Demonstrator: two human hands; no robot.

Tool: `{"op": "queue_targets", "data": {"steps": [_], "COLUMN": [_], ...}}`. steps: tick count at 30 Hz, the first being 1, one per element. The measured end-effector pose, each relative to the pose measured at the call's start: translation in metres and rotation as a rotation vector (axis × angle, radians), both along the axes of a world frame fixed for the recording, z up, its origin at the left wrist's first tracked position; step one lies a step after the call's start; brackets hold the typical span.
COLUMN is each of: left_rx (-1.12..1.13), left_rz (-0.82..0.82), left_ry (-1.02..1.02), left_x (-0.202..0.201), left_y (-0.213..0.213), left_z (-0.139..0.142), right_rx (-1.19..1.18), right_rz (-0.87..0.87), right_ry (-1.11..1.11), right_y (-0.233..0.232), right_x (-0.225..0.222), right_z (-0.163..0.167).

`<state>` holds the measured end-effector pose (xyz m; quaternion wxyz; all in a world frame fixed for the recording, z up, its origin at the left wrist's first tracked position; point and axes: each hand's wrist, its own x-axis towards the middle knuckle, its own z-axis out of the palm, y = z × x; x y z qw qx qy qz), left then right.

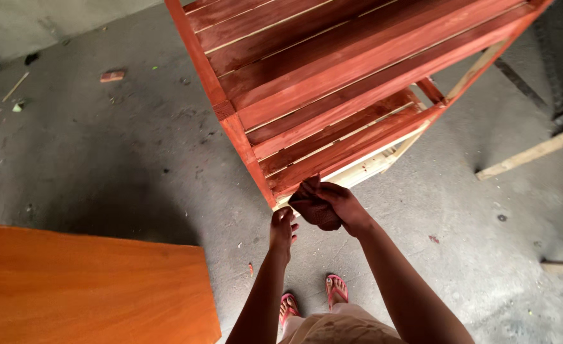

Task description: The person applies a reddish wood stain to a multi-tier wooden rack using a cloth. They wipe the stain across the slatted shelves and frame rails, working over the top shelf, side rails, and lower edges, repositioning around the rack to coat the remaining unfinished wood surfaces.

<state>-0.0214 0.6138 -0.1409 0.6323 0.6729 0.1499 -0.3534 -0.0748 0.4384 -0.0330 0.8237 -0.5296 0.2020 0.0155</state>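
From the head camera I look down on a tall slatted wooden shelf rack stained reddish-brown (332, 76), standing on a rough grey concrete floor (135, 165). Its shelves are made of long parallel boards with thin pale gaps between them, and the stain has a slightly streaky, matte look. At the lowest level near me, some slats are bare pale wood (370, 167), as is a diagonal brace on the far right side.

My right hand (345, 205) is closed around a crumpled dark reddish-brown cloth rag (313, 202), fingers wrapped over it, and the rag is pressed against the front edge of the lowest stained shelf, just beside the rack's near corner post. The rag is soft and bunched, with a peak of fabric sticking up against the board.

My left hand (282, 227) sits just under the foot of that corner post, fingers curled inward and loosely closed; I cannot tell whether it touches the post or holds anything.

Below, my feet in red flip-flop sandals (312, 299) rest on the floor. At the lower left lies a smooth, glossy orange-brown wooden panel (90, 286) with a fine grain. Bare pale timber battens (536, 151) lie on the floor at the right, and small scraps and debris are scattered across the concrete at upper left.
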Motion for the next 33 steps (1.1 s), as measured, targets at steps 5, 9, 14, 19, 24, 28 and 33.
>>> {"op": "queue_targets", "data": {"steps": [5,9,14,19,24,28,33], "left_rx": [-0.455,-0.726,-0.786,-0.686,-0.6,-0.643,-0.876], "left_rz": [-0.018,-0.076,-0.113,-0.116,-0.043,-0.168,-0.101], "left_ry": [0.272,0.296,0.221,0.154,0.094,0.128,0.253], "left_x": [0.004,0.003,0.004,0.012,0.017,0.012,0.009], "left_y": [-0.002,0.002,0.007,0.006,0.008,0.019,0.016], "left_z": [0.062,0.1,0.12,0.118,0.125,0.142,0.15], "right_rx": [0.299,0.117,-0.252,-0.774,-0.869,-1.129,-1.1], "right_rz": [-0.182,-0.258,-0.437,-0.292,-0.323,-0.419,-0.206], "right_ry": [0.066,0.102,0.088,-0.089,0.055,-0.211,-0.038], "right_y": [0.041,0.065,0.072,0.081,0.089,0.087,0.085], "right_x": [-0.016,-0.015,-0.028,-0.053,-0.059,-0.057,-0.041], "right_z": [0.047,0.062,0.056,0.05,0.056,0.072,0.1]}}
